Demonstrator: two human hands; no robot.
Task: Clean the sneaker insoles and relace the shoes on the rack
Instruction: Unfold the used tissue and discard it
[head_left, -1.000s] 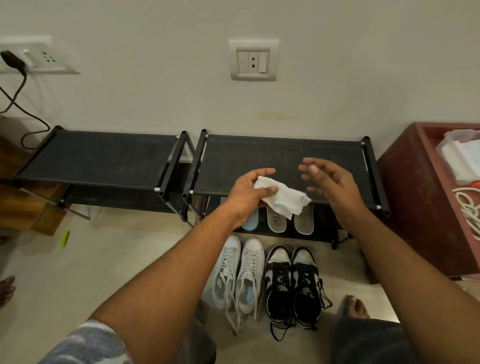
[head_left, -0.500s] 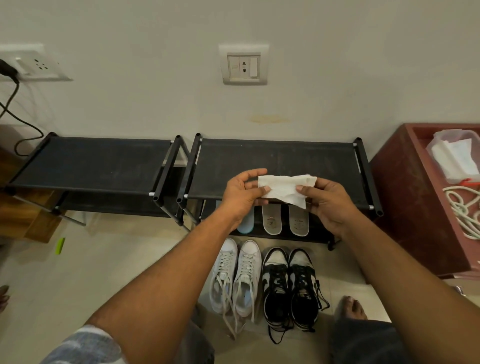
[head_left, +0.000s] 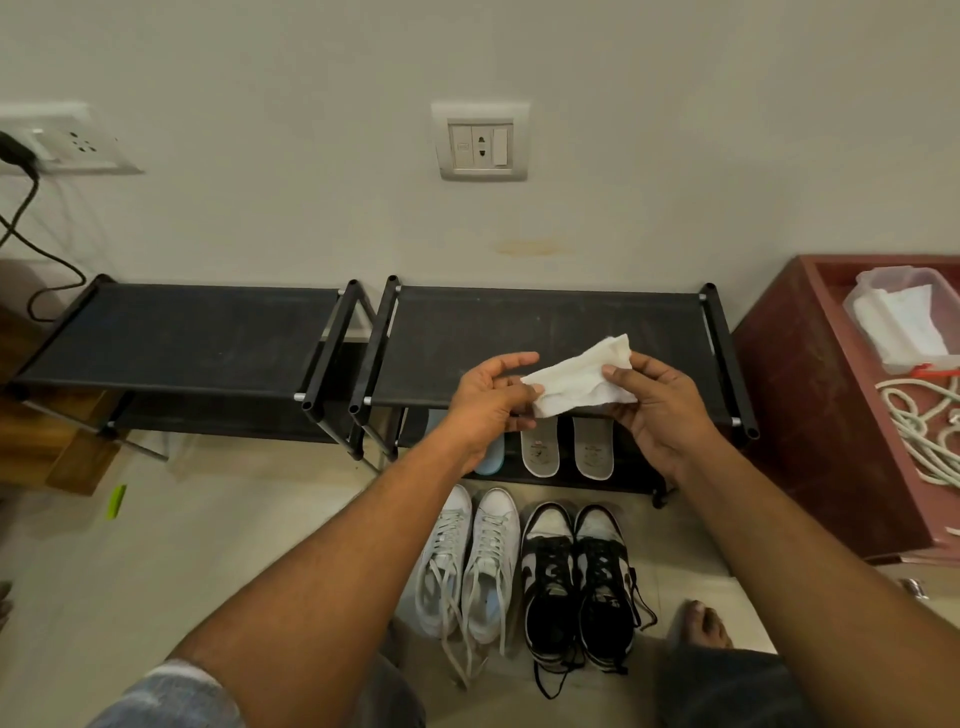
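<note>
Watching remotely, I see the wipe (head_left: 571, 385) pinched at its ends: left hand (head_left: 488, 401) by fingertips, right hand (head_left: 661, 411) thumb on top.

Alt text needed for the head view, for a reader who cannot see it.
The left hand and right hand hold a white wipe between them over a black shoe rack, with insoles lying on its lower shelf. On the floor in front stand a white pair of sneakers and a black-and-white pair.
</note>
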